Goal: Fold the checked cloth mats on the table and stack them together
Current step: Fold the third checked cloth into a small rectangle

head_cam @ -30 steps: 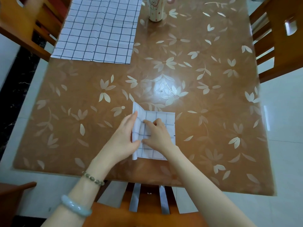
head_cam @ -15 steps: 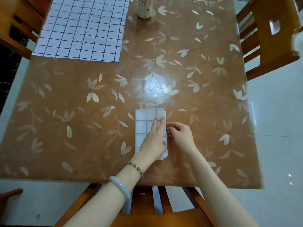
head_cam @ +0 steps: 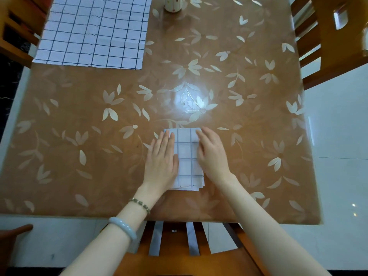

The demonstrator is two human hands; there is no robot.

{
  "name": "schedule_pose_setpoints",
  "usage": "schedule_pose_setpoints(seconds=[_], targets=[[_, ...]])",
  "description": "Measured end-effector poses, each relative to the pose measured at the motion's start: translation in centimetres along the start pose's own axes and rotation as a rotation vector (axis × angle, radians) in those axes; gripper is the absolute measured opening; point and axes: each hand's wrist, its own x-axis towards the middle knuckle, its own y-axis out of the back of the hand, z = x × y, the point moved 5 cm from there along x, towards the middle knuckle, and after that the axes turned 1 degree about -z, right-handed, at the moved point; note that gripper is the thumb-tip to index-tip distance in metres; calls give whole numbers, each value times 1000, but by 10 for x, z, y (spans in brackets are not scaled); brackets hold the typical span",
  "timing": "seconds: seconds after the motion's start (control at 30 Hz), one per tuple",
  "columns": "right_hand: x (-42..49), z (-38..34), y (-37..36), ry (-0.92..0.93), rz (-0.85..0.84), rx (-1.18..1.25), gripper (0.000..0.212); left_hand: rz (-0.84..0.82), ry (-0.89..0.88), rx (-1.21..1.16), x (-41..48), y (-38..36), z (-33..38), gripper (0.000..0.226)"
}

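Folded mat (head_cam: 186,156) under both hands.

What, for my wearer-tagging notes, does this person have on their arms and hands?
Both forearms are bare, with no sleeves in view and no gloves. Just behind the left hand sits a thin beaded bracelet of dark greenish-grey beads; further up that forearm is a smooth, pale blue-green bangle. The right hand and its arm carry nothing; no rings show on either hand.

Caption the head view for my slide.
Left hand and right hand press a folded mat; an unfolded mat lies far left on the table.
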Motion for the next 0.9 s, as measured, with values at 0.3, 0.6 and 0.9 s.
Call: schedule_pose_setpoints(seconds=[0.3,0.6,0.9], targets=[[-3,11,-61,168,-292,-460,58,-205,-76,262,-1,-39,-25,66],[-5,32,-28,64,-243,-534,73,-141,-18,172,-3,-30,-27,73],[-17,-9,-62,227,-266,-497,58,-131,-40,241,-9,-36,-24,61]])
